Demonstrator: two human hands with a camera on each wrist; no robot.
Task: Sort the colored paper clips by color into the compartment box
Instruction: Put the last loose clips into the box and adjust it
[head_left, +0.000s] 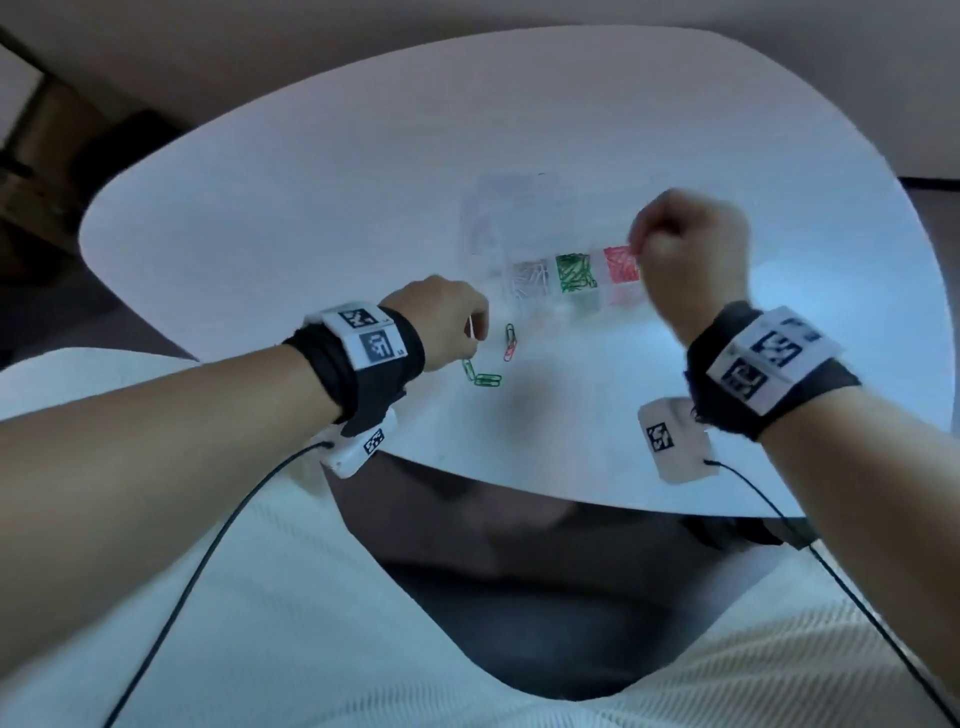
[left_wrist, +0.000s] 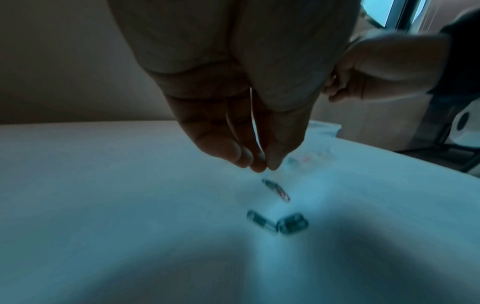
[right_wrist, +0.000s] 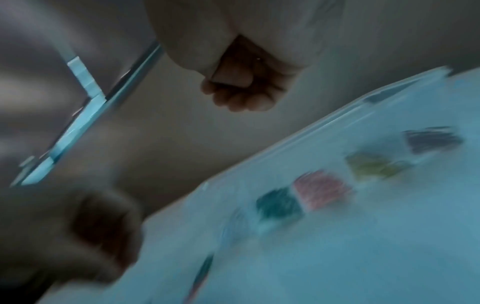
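- Nearest us, two green clips (head_left: 482, 375) and one red clip (head_left: 510, 347) lie loose on the white table (head_left: 311, 218).
- We find the left hand (head_left: 451, 322) just above them, fingertips pinching a white clip (head_left: 471, 328).
- Beyond, the clear compartment box (head_left: 561, 275) holds white, green and red clips in separate cells.
- The right hand (head_left: 691, 249) hangs over the red cell, fingers curled; we cannot tell whether it holds a clip.

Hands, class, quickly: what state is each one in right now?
Left hand: fingers pinch a white paper clip above the table.
Right hand: curled into a fist over the compartment box; whether it holds anything cannot be told.
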